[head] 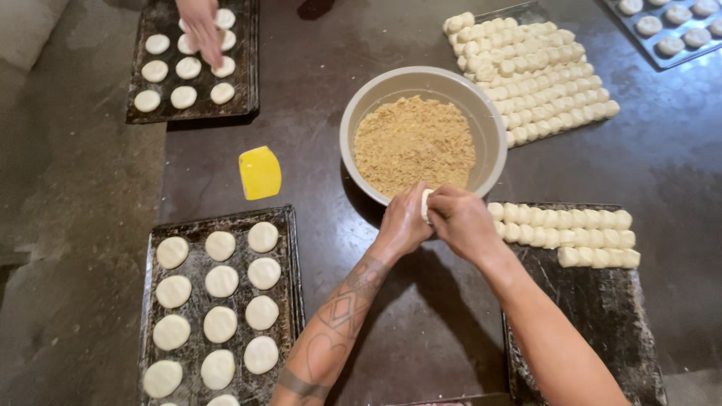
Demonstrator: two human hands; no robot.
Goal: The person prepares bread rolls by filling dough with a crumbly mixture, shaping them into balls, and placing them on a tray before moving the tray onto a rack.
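— Where do we have the dough right now?

— Just below the centre of the frame. Our left hand [404, 222] and right hand [460, 219] are pressed together, both curled closed around one small piece of dough [426, 204]; only a pale sliver of it shows between the fingers, right at the near rim of the bowl [358, 113].

— And the bowl itself?

— Round, smooth, beige-grey, holding a coarse, sandy-brown crumb filling [414, 143] heaped loosely.

— What lies around us?

— At lower right, a dark, flour-dusted tray [594, 316] carries rows of small, soft, blocky white dough portions [564, 233], just beside our right hand. More of the same portions [538, 71] are packed tightly at upper right. At lower left, a blackened, crusty baking tray [289, 256] holds flat, smooth, round dough discs [220, 282] in three columns. A yellow plastic scraper [259, 172] lies flat on the dark tabletop left of the bowl.

— Anyone else?

— Another person's hand [201, 26] at upper left reaches down onto a second tray of discs [244, 90], fingers touching them. Another tray [654, 56] of rounds sits in the upper right corner.
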